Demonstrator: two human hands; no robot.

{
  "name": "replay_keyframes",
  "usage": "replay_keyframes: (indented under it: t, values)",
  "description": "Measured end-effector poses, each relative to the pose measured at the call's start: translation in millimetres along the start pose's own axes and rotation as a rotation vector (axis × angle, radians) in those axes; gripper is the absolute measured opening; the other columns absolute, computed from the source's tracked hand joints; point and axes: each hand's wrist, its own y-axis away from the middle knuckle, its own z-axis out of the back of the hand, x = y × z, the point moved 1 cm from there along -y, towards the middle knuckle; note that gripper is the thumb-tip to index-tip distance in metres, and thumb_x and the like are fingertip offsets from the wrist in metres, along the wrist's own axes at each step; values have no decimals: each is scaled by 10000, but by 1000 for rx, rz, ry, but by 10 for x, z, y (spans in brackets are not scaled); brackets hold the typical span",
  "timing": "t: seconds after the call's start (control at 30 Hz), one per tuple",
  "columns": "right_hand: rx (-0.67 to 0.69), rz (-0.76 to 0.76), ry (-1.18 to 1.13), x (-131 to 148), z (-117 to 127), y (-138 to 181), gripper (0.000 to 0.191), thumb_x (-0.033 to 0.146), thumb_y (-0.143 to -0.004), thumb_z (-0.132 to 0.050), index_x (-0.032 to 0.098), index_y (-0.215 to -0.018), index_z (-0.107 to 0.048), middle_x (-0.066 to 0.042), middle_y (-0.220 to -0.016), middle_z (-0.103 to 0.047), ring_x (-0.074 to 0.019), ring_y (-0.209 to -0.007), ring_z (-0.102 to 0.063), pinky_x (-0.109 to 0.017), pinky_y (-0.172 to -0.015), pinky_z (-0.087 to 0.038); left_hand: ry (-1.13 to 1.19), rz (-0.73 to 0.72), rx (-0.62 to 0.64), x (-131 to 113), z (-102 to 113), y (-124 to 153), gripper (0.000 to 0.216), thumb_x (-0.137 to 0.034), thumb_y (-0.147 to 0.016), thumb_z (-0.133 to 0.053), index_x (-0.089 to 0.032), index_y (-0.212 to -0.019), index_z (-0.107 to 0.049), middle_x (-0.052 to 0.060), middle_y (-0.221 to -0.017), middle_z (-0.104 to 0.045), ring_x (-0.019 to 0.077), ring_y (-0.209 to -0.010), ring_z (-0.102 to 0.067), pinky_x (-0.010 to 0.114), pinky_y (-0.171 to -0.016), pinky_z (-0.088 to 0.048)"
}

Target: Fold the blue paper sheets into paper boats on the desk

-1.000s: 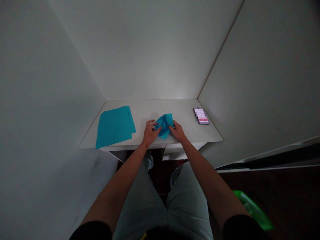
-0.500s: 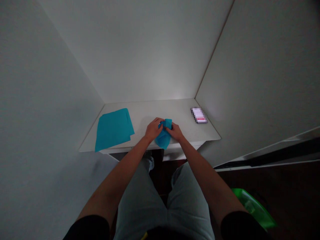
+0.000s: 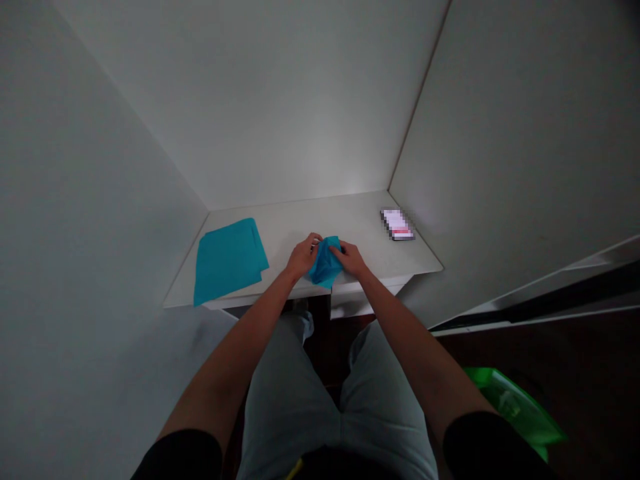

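Note:
A piece of turquoise paper [image 3: 325, 263], crumpled or partly folded, is held just above the front of the white desk [image 3: 320, 217]. My left hand [image 3: 303, 257] pinches its left side, and my right hand [image 3: 351, 259] grips its right side. The fingers hide part of the paper, so its exact folds cannot be made out. To the left lies a flat stack of turquoise paper sheets [image 3: 228, 260], away from both hands.
A pixelated phone [image 3: 397, 225] lies at the desk's right back corner. White walls close in the desk on three sides. My knees are below its front edge, and a green plastic object [image 3: 515, 407] sits on the dark floor at lower right.
The turquoise paper has drawn in tighter between my hands, and both hands have closed in around it. The view has tilted slightly, so the desk sits a little higher in the frame.

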Motion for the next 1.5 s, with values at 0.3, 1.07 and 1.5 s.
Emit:
replay_keyframes:
  t: [0.3,1.07,1.5]
  values:
    - [47,32,4,29,21,17,265,436,-877,-654,220,-961,-782,-10,-858,-761,-224,-812,-679,-341,-798,-545,-62,-35,-6,14,-46,0,259,-255,-870,-760,-246,-1118,-686,89,-1188,-755,262,-1025,-723,440,-992,-583]
    - [-3,24,43,-9,24,8,306,489,-932,-637,233,-829,-768,-50,-854,-801,-270,-855,-734,-406,-851,-577,373,361,-245,47,412,-348,107,-283,-1038,-514,-231,-956,-559,37,-876,-662,196,-810,-664,334,-760,-571]
    - [-71,-10,-14,-31,47,9,448,654,-943,-601,225,-890,-718,-60,-881,-772,-256,-845,-712,-400,-832,-588,281,286,-243,35,249,110,466,-369,-924,-758,-201,-1291,-525,104,-1147,-742,210,-900,-718,328,-797,-556]
